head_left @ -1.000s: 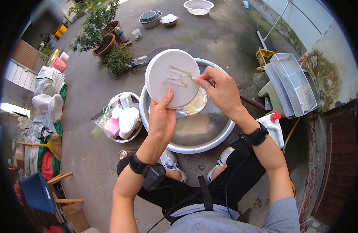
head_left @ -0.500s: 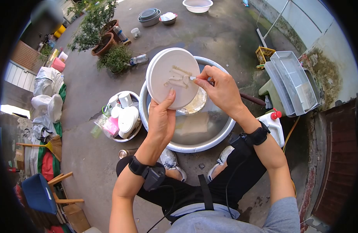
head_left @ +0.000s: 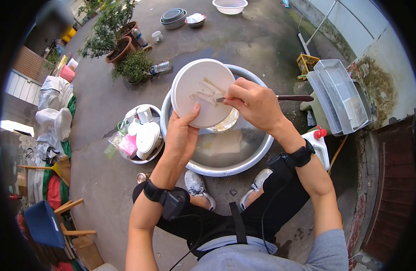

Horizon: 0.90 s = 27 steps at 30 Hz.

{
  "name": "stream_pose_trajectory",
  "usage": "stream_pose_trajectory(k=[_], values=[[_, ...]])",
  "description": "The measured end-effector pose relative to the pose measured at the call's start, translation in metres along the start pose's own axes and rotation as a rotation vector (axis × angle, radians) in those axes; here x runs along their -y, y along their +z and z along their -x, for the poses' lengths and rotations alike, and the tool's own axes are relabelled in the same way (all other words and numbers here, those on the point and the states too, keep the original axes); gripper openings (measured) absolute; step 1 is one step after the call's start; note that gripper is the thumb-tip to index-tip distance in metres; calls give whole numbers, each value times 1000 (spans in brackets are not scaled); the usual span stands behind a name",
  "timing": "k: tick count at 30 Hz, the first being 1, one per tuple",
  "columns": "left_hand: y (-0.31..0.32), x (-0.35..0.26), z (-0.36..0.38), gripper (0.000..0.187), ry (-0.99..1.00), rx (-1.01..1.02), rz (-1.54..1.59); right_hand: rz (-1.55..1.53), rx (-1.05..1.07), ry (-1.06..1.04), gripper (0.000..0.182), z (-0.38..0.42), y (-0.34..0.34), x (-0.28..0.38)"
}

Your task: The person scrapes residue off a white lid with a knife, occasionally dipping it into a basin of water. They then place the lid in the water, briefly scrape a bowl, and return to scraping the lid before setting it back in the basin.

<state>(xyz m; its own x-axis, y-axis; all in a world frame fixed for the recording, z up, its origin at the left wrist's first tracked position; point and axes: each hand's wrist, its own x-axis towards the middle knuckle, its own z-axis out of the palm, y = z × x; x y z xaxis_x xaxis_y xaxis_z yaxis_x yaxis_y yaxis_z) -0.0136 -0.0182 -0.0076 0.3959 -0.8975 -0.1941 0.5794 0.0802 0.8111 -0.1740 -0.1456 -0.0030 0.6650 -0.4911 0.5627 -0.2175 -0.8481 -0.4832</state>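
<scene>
My left hand point(head_left: 182, 131) is closed on the lower rim of a round white plastic lid point(head_left: 190, 83), tilted up above the basin. Yellowish-brown streaks of residue mark the lid's face. My right hand point(head_left: 255, 101) pinches a knife point(head_left: 296, 97) close to its metal tip, which rests against those streaks; its dark handle sticks out to the right. Beneath both hands is a large metal basin point(head_left: 208, 171) of water. Inside it, partly hidden by the lid, is a pale round container point(head_left: 227, 124) with a stained surface, and a flat beige cloth-like piece point(head_left: 227, 142) lies nearby.
Left of the basin stands a bowl of white containers point(head_left: 148, 140) and pink plastic. A white jug with a red cap point(head_left: 318, 140) and stacked clear bins point(head_left: 341, 97) are on the right. Potted plants point(head_left: 120, 49), a bottle point(head_left: 161, 68) and tubs point(head_left: 173, 19) stand farther back.
The knife's handle has swung up to nearly level, and its tip has moved slightly left and down on the lid. My left hand and the lid have shifted slightly.
</scene>
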Motion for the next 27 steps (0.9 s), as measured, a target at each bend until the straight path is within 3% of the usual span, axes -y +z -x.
stream_pose_trajectory(k=[2,5,10,12,18,20,27], values=[[-1,-3,-1,45,-3,-14,7,14,19,-65,13,1,1,-2],[1,-5,-4,46,4,-17,38,-24,54,-3,13,3,4,-1],[8,-2,-1,48,44,-23,53,-281,-21,291,14,1,5,14],[8,-3,0,48,55,-22,54,-254,-31,289,14,1,8,12],[10,-10,4,41,-156,-76,31,-233,-41,240,14,3,13,7],[-1,-3,0,37,-211,-50,-111,-248,-47,239,14,4,12,8],[7,-12,-5,48,-70,-150,72,-146,-46,305,15,4,7,5]])
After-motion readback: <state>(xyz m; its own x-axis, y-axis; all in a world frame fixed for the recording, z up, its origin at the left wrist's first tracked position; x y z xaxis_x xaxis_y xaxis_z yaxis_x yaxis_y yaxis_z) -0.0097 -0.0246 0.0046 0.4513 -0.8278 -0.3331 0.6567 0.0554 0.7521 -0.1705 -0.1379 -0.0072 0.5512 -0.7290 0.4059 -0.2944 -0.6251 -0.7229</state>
